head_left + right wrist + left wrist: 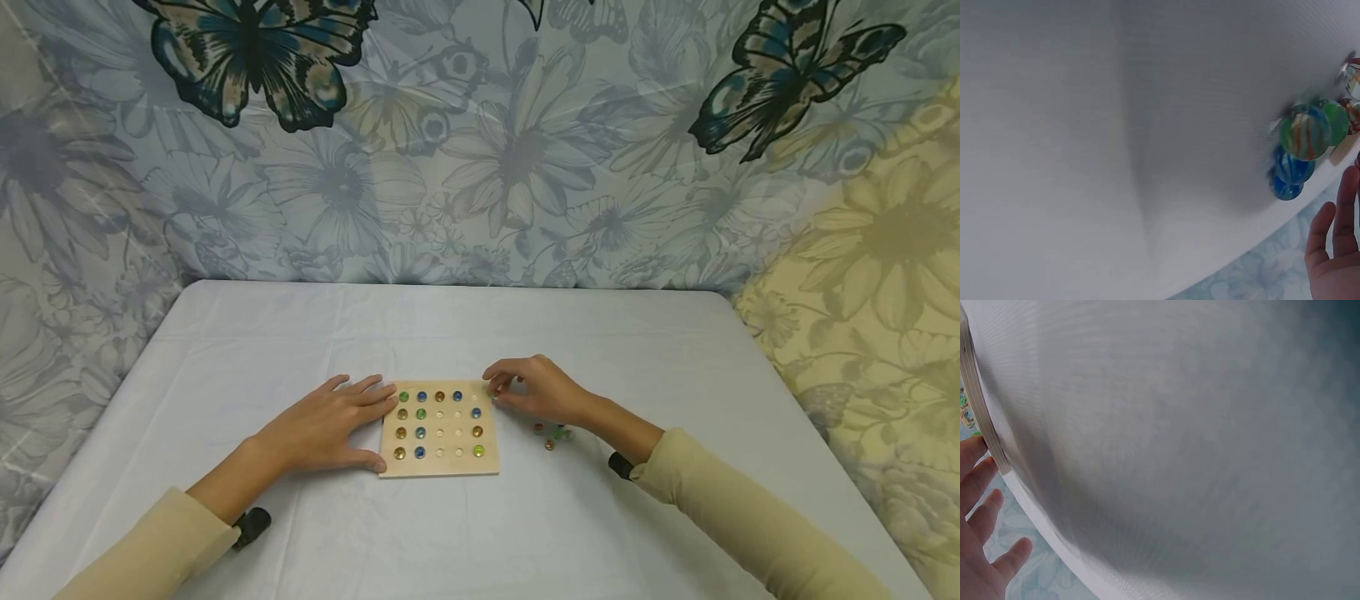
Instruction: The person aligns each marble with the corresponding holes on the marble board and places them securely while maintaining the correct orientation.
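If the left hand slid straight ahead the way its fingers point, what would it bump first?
Probably the wooden board. The left hand lies flat with its fingertips at the board's left edge, near the green marble in the top-left hole.

A pale wooden board [439, 460] carries glass marbles [420, 413] in green, blue, amber and brown. Loose marbles [552, 433] beside it are reddish brown and green; the right wrist view shows them swirled, one green with orange streaks, others blue. The table [480, 333] is covered in plain white cloth. Both sleeves [750, 508] are cream. The backdrop [480, 150] is light blue-grey with faded flowers, dark teal-and-black butterflies, and a yellowish patch at right.
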A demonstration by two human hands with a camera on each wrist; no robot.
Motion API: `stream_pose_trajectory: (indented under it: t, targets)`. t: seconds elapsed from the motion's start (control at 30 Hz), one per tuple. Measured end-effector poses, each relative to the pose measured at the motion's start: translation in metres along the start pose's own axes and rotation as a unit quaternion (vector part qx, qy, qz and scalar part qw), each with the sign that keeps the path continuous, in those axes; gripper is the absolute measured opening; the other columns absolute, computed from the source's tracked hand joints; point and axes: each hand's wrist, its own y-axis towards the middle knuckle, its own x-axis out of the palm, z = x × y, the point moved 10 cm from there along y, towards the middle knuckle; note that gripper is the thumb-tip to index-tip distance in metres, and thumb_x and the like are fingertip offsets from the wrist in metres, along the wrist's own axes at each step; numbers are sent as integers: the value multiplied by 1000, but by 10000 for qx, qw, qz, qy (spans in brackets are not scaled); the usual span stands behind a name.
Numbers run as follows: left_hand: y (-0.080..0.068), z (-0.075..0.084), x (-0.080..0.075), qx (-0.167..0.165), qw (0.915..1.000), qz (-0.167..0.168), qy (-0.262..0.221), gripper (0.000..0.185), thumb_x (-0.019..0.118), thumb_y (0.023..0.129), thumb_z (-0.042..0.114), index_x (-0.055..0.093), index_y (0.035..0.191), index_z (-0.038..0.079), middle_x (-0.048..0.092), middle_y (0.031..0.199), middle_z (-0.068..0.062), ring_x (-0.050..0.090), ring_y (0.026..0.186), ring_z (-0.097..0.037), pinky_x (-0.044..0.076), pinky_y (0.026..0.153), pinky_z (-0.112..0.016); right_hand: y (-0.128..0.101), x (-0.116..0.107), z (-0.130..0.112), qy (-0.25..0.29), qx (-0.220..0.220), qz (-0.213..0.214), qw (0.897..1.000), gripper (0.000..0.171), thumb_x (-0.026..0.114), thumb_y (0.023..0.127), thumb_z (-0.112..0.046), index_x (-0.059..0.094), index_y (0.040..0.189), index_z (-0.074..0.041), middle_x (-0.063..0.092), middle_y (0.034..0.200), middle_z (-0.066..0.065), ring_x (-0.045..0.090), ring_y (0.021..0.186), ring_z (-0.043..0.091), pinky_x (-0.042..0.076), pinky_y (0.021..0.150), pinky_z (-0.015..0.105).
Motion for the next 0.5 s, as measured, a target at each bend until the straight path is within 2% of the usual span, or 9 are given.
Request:
stream_pose_trajectory:
  t: [0.5]
  targets:
    - [-1,0,0,-10,10000,-7,-28,94,53,83,78,50,147,10,44,154,-6,39,142,-31,32,110,-59,17,10,-11,23,-48,-48,10000,31,74,89,-7,68,119,-4,74,101,-2,68,92,8,55,85,32]
